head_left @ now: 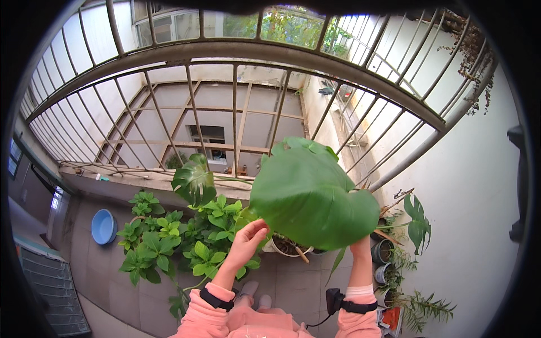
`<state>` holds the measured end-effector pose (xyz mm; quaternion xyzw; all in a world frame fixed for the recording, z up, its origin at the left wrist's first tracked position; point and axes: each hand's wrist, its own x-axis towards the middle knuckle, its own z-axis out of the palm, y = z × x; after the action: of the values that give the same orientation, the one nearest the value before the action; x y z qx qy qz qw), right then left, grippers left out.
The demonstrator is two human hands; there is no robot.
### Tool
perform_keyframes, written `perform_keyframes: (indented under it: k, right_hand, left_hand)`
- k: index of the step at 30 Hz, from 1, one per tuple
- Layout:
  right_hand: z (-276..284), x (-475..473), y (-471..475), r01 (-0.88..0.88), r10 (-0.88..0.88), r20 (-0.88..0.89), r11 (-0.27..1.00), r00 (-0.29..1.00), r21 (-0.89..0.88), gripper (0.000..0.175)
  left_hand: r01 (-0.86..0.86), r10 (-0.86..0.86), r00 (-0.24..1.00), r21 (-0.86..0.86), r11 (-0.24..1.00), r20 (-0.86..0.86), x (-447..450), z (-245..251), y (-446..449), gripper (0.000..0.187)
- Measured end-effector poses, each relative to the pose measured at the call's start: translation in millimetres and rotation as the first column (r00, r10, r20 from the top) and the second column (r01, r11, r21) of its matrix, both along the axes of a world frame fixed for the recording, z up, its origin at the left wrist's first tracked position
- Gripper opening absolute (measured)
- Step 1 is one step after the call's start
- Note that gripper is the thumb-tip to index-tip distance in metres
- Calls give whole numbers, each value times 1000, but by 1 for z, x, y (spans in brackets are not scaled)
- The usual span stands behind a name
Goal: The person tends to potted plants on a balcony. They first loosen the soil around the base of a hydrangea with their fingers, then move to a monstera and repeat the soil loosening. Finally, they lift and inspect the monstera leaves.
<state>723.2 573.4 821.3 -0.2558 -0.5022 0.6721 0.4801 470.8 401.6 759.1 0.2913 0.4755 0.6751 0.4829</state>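
A large green monstera leaf [312,194] spreads out in front of me. At its lower left edge is my left hand [250,238], thumb and fingers brought together at a yellowish-green leaf beside it; whether it grips the leaf is not clear. The big leaf covers the fingers of my right hand [360,247], so only the wrist and part of the palm show under its right side. Below the leaf stands a white pot of soil [285,247] with a wooden-handled tool [301,254] in it. A split monstera leaf [194,180] rises to the left.
Bushy green potted plants [156,245] stand on the tiled floor at left, near a blue plastic basin [104,227]. Metal railing bars [235,118] cross ahead above a ledge. Small pots [382,251] line the right wall, with another monstera leaf [417,222] above them.
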Motion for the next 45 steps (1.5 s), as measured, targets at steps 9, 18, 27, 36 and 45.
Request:
perform_keyframes:
  k: [9, 18, 27, 36, 45]
  right_hand:
    - [35, -9, 2, 129, -181, 321, 976, 930, 178, 15]
    - [21, 4, -12, 83, -108, 298, 992, 948, 96, 19]
    - [14, 53, -30, 130, -132, 348, 991, 928, 29, 27]
    - [0, 155, -49, 252, -234, 327, 968, 916, -13, 25]
    - [-50, 229, -73, 372, -315, 310, 917, 897, -144, 24]
  left_hand:
    - [-180, 171, 983, -162, 970, -69, -31, 6, -103, 34]
    - [-321, 280, 947, -435, 841, -156, -24, -14, -186, 30]
    - [-56, 580, 401, -613, 788, 709, 36, -140, -157, 95]
    - [-546, 718, 540, -467, 695, 438, -2, -195, -132, 48]
    - [-558, 633, 765, -365, 745, 122, 17, -135, -98, 37]
